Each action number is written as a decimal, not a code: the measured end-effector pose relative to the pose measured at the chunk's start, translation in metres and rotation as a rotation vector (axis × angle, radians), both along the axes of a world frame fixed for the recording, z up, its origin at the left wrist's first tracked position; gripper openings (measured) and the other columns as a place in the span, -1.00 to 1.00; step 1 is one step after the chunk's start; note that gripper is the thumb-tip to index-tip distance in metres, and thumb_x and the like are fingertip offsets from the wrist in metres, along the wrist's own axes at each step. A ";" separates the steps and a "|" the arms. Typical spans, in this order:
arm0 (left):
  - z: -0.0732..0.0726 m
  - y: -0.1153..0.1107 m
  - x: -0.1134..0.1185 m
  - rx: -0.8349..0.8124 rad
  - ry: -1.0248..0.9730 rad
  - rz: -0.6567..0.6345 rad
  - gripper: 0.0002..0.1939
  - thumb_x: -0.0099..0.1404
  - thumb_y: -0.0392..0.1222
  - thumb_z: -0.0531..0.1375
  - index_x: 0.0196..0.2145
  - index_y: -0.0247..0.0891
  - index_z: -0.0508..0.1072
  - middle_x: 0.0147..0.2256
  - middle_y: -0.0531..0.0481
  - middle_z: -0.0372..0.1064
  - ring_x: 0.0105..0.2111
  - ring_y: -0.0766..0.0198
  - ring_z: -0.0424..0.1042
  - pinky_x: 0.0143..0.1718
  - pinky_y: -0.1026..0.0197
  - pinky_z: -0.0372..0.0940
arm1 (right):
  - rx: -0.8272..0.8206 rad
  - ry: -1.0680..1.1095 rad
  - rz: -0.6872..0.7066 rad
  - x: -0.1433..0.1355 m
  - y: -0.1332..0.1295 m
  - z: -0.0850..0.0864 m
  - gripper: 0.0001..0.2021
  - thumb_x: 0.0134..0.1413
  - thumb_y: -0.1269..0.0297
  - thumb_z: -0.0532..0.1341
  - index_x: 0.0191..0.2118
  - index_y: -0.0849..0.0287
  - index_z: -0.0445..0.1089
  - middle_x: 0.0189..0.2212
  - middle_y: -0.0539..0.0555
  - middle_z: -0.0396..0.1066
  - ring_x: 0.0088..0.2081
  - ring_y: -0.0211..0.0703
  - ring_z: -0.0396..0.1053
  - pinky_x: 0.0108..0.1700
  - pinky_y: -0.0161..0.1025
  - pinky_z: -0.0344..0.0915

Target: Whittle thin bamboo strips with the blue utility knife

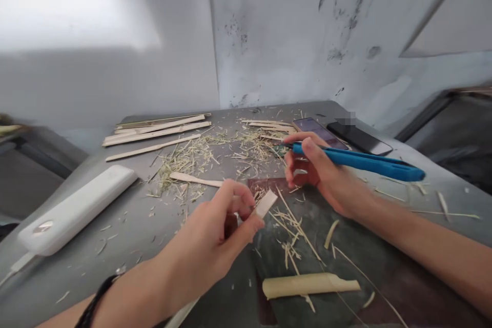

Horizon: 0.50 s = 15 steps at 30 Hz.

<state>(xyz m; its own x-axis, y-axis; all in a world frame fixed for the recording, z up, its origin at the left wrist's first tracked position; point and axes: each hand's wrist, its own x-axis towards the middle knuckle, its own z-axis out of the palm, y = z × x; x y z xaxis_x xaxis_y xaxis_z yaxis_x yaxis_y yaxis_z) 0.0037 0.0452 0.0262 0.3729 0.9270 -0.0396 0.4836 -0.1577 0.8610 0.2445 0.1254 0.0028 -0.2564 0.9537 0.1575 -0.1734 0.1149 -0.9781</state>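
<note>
My left hand (226, 225) is closed around a pale bamboo strip (266, 204), whose squared end sticks out past the thumb and index finger. Below that wrist a pale length (183, 313) shows; whether it is the same strip, I cannot tell. My right hand (323, 174) grips a blue utility knife (357, 160), its tip pointing left and apart from the strip. Under the hands lies a dark board (319, 246) with thin shavings (292, 230). Nearer me, a thicker split bamboo piece (307, 285) rests on it. A slim carved strip (196, 180) lies just beyond my left hand.
Several long bamboo strips (157, 130) lie at the back left, with shorter strips (271, 125) at the back middle. Shavings (188, 159) litter the grey table (126, 230). A white power bank (79, 210) with a cable is at left; two phones (359, 137) lie back right.
</note>
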 end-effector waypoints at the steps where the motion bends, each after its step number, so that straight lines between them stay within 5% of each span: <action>1: 0.002 0.000 0.002 0.014 0.048 -0.005 -0.85 0.53 -0.02 0.12 -0.16 -0.11 0.26 -0.51 0.23 0.23 -0.56 0.37 0.14 -0.55 0.32 0.05 | -0.004 -0.006 0.023 -0.001 -0.001 0.001 -0.58 0.30 -0.19 0.26 0.09 -0.08 0.34 -0.32 -0.05 0.42 -0.38 -0.19 0.46 -0.38 -0.22 0.49; 6: 0.011 -0.004 0.018 0.242 0.409 -0.115 -0.84 0.55 -0.06 0.11 -0.19 -0.15 0.35 -0.23 0.06 0.42 -0.53 0.36 0.30 -0.50 0.25 0.16 | 0.053 -0.131 0.015 -0.006 -0.006 0.002 -0.46 0.25 -0.09 0.35 0.25 -0.14 0.25 -0.12 0.04 0.52 -0.24 -0.09 0.54 -0.31 -0.17 0.54; 11: 0.014 -0.023 0.023 0.583 0.906 -0.289 -0.71 0.46 -0.42 0.01 -0.11 -0.21 0.50 -0.05 -0.15 0.45 -0.20 -0.01 0.51 -0.51 0.12 0.29 | 0.155 -0.208 -0.020 -0.013 -0.012 0.006 -0.53 0.25 -0.05 0.35 0.18 -0.06 0.31 -0.25 0.02 0.53 -0.32 -0.12 0.54 -0.34 -0.18 0.53; 15: 0.006 -0.040 0.014 0.783 0.829 -0.362 -0.63 0.57 -0.22 0.01 0.21 -0.31 0.42 0.20 -0.17 0.46 0.08 -0.08 0.47 -0.02 -0.10 0.46 | 0.137 -0.211 -0.040 -0.014 -0.014 0.008 -0.54 0.25 -0.06 0.35 0.16 -0.07 0.30 -0.41 -0.07 0.46 -0.44 -0.17 0.46 -0.43 -0.21 0.47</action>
